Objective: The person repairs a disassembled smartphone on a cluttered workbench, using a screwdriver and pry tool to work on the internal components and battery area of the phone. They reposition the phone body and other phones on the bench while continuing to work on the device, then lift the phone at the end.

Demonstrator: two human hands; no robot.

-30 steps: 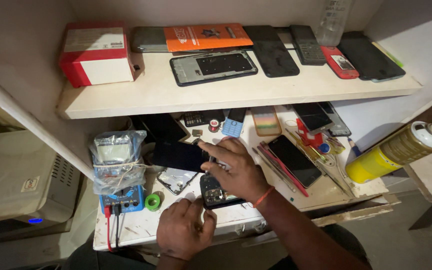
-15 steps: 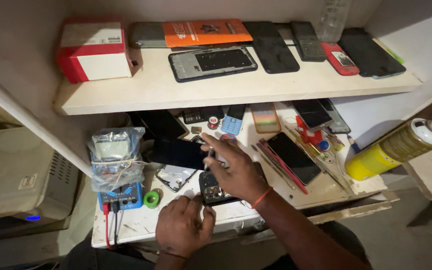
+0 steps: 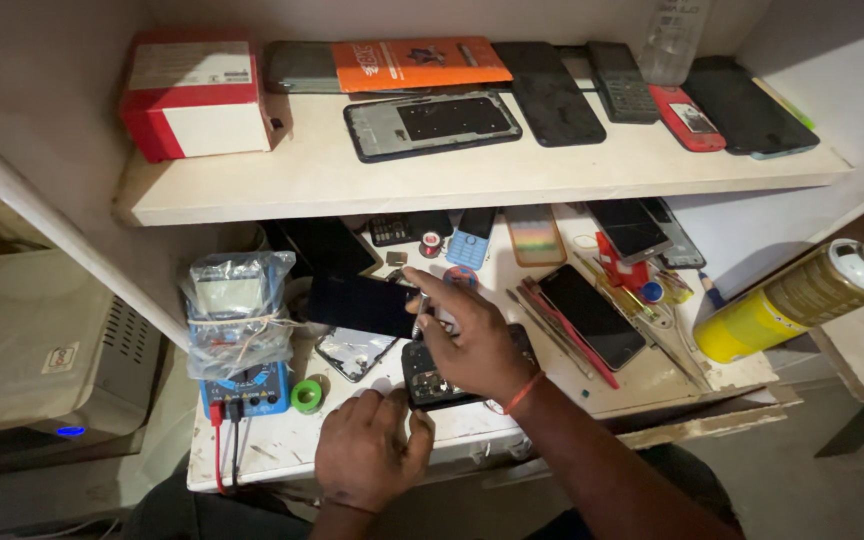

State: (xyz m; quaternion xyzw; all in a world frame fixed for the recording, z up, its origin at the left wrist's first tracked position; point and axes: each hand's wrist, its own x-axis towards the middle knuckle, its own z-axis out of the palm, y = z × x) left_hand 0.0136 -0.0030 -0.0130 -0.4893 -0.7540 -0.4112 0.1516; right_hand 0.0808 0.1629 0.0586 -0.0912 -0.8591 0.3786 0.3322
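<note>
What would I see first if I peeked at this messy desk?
Two hands in the middle: the right hand rests over an opened phone, and the left hand sits just below it. A yellow spray can lies at the right edge, and a plastic-wrapped meter stands at the left.

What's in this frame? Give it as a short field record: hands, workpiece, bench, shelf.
left hand: rests at the bench's front edge, fingers touching the lower end of the opened phone
right hand: over the opened phone, holding a thin tool whose tip I cannot make out
bench left: multimeter wrapped in clear plastic, green tape roll
bench right: dark phone lying flat, yellow spray can on its side
upper shelf: red and white box, orange packet, bare phone frame, red phone
</note>
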